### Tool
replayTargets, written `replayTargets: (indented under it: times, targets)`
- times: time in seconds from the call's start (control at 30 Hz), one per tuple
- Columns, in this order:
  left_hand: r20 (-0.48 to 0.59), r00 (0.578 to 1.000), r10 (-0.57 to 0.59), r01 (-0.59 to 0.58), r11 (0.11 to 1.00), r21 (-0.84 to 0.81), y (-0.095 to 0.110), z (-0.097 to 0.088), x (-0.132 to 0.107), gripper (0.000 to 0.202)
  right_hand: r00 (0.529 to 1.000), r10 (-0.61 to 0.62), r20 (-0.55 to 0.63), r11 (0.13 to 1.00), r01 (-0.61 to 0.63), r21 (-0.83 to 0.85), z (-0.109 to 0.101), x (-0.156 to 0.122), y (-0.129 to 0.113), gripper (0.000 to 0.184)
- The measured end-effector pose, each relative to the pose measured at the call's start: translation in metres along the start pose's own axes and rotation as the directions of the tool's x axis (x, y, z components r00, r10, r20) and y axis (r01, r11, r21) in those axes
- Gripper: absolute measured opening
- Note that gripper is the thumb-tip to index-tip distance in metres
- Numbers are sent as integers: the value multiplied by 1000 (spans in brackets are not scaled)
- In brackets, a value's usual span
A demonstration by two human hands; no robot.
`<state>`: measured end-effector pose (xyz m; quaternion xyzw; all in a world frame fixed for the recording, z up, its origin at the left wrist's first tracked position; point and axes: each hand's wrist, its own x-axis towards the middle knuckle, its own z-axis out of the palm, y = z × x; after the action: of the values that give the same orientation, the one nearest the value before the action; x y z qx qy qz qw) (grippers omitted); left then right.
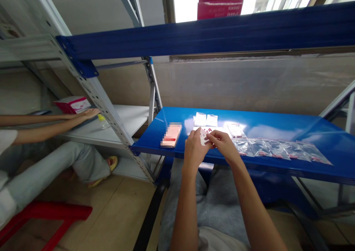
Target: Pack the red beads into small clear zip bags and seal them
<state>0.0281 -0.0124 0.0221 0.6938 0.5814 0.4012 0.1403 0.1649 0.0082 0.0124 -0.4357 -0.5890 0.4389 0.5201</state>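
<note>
My left hand point(192, 147) is closed on a small white piece with dark spots or holes point(203, 136), held just over the front edge of the blue table. At its right side the fingers of my right hand point(223, 143) are pinched together; a bit of red shows beneath them, and what they grip I cannot make out. Small red pieces point(208, 130) lie on a white sheet behind my hands. Two small clear bags point(212, 120) are at the back of that sheet, and another clear bag point(236, 130) lies to the right.
A row of several clear bags with red pieces point(277, 150) runs along the blue table point(277, 123). On the left lies a phone point(172, 135). A blue shelf beam point(194, 38) crosses above. Another person's hand point(88, 113) rests by the grey shelf point(130, 119).
</note>
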Motion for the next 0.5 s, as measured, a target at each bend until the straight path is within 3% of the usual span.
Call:
replayTargets:
  times: [0.33,0.5]
  targets:
    - [-25,1000,-19,17,998,-64,1,6,1,53,999,31,-29,990,-26,136,-1,1,3,39]
    - [-15,1000,21,-22,998,-59,-4,8,0,38,998,33,-61,993,-26,115,-1,1,6,36]
